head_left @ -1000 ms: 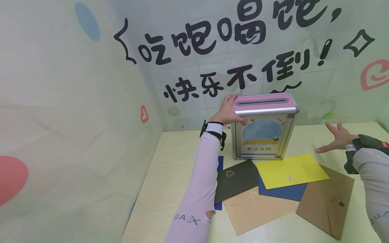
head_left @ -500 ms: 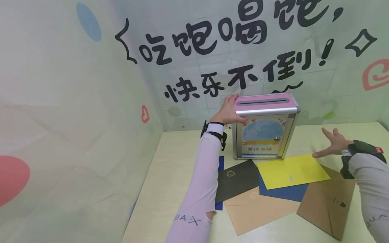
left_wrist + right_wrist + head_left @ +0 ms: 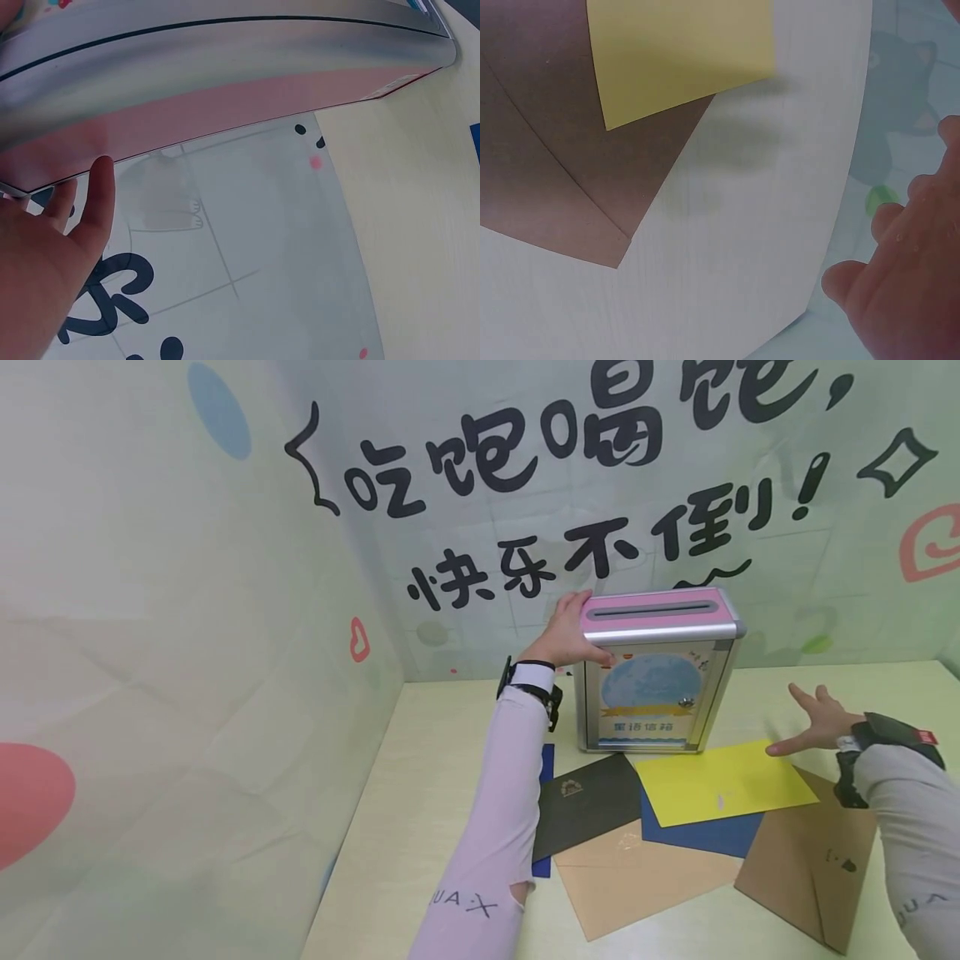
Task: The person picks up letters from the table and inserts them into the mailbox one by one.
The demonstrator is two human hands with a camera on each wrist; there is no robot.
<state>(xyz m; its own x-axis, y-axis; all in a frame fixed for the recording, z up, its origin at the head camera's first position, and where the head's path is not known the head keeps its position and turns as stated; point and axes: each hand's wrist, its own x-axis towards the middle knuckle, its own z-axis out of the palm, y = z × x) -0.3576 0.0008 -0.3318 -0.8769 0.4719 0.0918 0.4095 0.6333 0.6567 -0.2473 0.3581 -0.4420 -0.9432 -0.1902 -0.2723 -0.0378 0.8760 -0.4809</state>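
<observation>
A silver-framed letter box [image 3: 654, 727] with a pink slotted top stands upright at the back of the table. My left hand [image 3: 561, 635] grips its upper left corner, thumb over the front edge and fingers behind. The left wrist view shows the fingers [image 3: 100, 202] along the pink side of the box. To the right, my right hand [image 3: 821, 727] is spread with nothing in it. Its thumb overlaps the top right corner of a yellow envelope [image 3: 720, 781] in the head view. In the right wrist view the hand's shadow falls beside that envelope.
Several more envelopes lie before the box: a black one [image 3: 588, 802], a tan one [image 3: 637, 885], a blue one [image 3: 701, 835] and a brown one [image 3: 806, 868]. Another blue strip [image 3: 547, 760] shows beside the left sleeve. A printed wall [image 3: 480, 635] rises close behind.
My right hand has moved left and slightly down, toward the yellow envelope's corner. The left hand keeps its hold on the letter box, which stays in place.
</observation>
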